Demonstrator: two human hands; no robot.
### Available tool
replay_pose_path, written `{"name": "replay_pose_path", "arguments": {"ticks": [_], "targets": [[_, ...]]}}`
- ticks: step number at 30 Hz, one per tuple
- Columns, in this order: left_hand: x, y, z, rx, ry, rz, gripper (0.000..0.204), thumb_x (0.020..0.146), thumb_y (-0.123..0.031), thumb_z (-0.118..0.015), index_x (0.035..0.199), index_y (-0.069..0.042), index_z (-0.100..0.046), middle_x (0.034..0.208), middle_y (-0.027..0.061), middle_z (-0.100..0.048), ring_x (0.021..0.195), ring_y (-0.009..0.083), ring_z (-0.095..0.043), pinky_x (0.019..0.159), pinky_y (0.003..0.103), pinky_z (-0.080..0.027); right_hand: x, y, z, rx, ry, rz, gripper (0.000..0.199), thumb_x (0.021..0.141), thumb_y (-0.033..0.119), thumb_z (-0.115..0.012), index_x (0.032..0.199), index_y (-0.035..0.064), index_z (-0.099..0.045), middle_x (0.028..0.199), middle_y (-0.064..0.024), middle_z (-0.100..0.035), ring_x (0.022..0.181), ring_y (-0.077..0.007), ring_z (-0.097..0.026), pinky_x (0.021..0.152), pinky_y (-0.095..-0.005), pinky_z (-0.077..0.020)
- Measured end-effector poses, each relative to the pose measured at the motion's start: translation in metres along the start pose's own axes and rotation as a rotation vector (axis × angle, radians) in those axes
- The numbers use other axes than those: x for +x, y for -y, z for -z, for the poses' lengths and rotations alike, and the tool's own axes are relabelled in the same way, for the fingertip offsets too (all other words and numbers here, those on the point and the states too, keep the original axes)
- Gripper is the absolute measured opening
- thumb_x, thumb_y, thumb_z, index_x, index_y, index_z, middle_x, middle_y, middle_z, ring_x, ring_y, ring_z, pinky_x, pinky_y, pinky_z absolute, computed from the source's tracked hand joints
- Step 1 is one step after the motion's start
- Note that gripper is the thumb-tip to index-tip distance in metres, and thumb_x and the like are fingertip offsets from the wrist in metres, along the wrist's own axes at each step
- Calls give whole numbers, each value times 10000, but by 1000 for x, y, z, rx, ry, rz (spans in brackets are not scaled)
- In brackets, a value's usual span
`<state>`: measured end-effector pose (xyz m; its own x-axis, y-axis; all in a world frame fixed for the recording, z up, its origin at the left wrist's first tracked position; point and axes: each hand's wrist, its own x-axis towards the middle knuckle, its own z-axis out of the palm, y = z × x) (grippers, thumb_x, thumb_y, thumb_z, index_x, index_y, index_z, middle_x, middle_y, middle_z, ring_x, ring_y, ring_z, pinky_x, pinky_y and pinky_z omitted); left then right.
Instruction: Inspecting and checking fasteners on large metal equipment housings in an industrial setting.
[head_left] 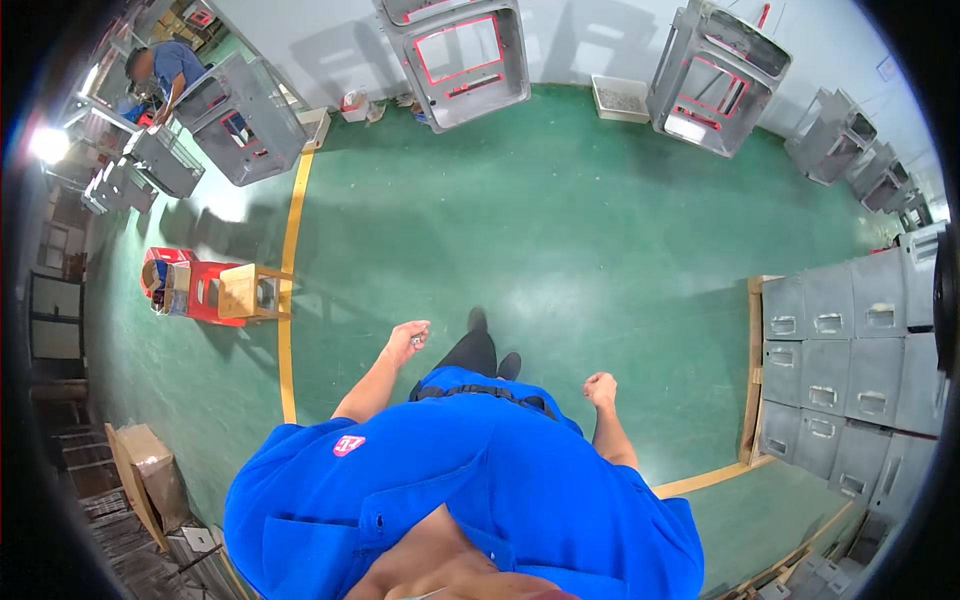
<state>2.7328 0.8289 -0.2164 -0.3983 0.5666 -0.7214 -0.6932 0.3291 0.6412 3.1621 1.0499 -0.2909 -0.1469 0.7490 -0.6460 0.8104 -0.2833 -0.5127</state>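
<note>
Standing on a green floor (560,230), seen from above, blue shirt (470,480) filling the near part of the view. Left hand (408,340) raised at waist height, fingers curled around a few small silvery metal pieces (416,341), too small to tell apart. Right hand (600,388) closed in a loose fist, nothing visible inside it, well apart from the left. One dark shoe (510,364) just ahead, between the two hands. To the left, a yellow floor line (290,290) and beside it a small wooden stool (255,292) next to red crates (195,285). Far across the floor, grey sheet-metal cabinets (465,55) with red trim along the wall. To the right, stacked grey metal panels (850,360) on a wooden pallet (752,370). Far left, another person (165,70) bent over work.
</note>
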Motion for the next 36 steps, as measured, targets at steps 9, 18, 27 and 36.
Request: {"name": "replay_pose_path", "arguments": {"ticks": [9,18,27,36], "targets": [[65,-52,-13,141,-150,81,204,861,-168,-566,985,-17,-625,731,2,-554,597,85,-487,466,206,-368,94,70,14,93,-53,112,27,654,19,-595,656,25,-621,597,-88,-633,523,-159,-616,537,-288,-510],[178,-213,-128,214,-64,-73,301,898,-326,-539,909,-38,-627,676,-10,-538,566,70,-485,461,203,-376,218,177,57,99,-347,209,69,639,77,-628,673,18,-638,616,-112,-641,584,-227,-638,600,-319,-512],[245,-296,-313,114,161,-40,321,904,-327,-529,721,-63,-533,657,29,-513,525,110,-456,401,218,-322,313,306,129,455,-432,263,60,660,42,-618,704,5,-634,586,-80,-619,538,-141,-592,540,-280,-482],[282,-332,-455,151,285,26,235,899,-281,-543,786,-76,-541,698,25,-530,549,108,-474,417,220,-330,468,440,250,950,-473,447,48,729,-23,-623,771,-41,-611,634,-73,-620,544,-122,-573,497,-240,-456]]}}
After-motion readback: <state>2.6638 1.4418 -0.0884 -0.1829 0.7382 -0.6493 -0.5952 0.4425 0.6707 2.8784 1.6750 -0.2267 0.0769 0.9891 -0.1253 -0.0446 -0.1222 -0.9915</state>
